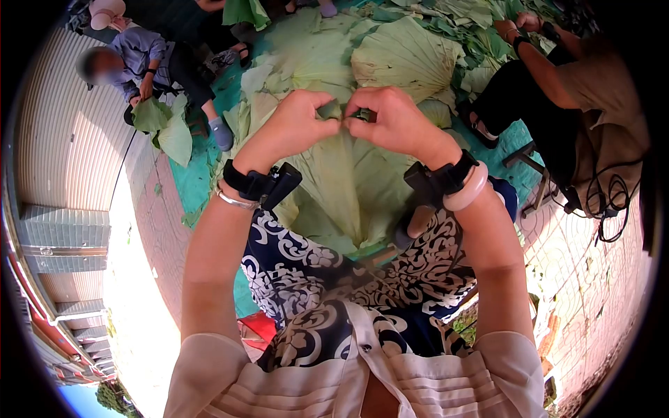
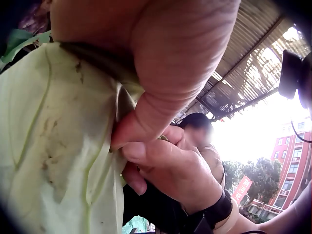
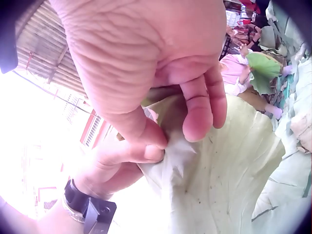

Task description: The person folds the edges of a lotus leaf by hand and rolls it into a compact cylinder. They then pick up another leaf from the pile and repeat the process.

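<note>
1. Leaf (image 2: pixel 58 141), one, pale and veined: its upper edge at the hands, the blade hanging below them; its long axis appears to run downward from the grip, though folds obscure this.
2. Left hand (image 1: pixel 296 125): fingers curled, thumb and finger closed in a pinch on the leaf's edge.
3. Right hand (image 1: pixel 401 125): likewise pinching the edge, thumb-tip just beside the left's; neither hand is clearly nearer the leaf.
4. Leaf pile (image 1: pixel 404 59): beyond the hands, large leaves overlapping, over a teal ground sheet (image 1: pixel 198 184).
5. Red item (image 1: pixel 258 329): beside the lap; whether a container, or what it holds, cannot be told.
</note>
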The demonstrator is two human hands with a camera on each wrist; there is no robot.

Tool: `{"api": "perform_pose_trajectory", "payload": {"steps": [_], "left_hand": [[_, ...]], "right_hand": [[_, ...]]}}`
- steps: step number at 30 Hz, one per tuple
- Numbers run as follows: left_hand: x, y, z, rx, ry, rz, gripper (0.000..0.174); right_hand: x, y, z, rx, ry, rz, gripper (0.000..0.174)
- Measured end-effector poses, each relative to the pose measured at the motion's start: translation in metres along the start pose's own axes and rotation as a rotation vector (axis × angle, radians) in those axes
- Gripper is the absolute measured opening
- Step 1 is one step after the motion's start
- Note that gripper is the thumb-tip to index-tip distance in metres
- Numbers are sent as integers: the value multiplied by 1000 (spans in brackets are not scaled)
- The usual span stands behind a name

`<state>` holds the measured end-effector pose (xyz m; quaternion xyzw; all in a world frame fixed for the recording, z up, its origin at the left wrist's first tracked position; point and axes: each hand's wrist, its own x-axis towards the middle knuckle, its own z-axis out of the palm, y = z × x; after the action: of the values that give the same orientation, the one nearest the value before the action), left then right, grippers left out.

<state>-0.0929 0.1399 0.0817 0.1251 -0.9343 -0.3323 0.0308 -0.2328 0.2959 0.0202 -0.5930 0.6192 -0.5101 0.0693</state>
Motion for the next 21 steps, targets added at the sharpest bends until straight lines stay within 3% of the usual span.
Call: {"api": "perform_pose_trajectory", "payload": {"steps": [8, 11, 14, 21], "left_hand": [[-4, 7, 3, 10, 29, -23, 20], [-5, 10, 2, -5, 32, -22, 20], [-5, 7, 1, -30, 29, -21, 20], [-6, 6, -2, 17, 9, -27, 19]], "right_hand": [[2, 2, -2, 195, -81, 163, 14], [3, 4, 1, 266, -58, 217, 24], [3, 4, -3, 321, -134, 298, 15], [5, 9, -8, 357, -212, 294, 17]]}}
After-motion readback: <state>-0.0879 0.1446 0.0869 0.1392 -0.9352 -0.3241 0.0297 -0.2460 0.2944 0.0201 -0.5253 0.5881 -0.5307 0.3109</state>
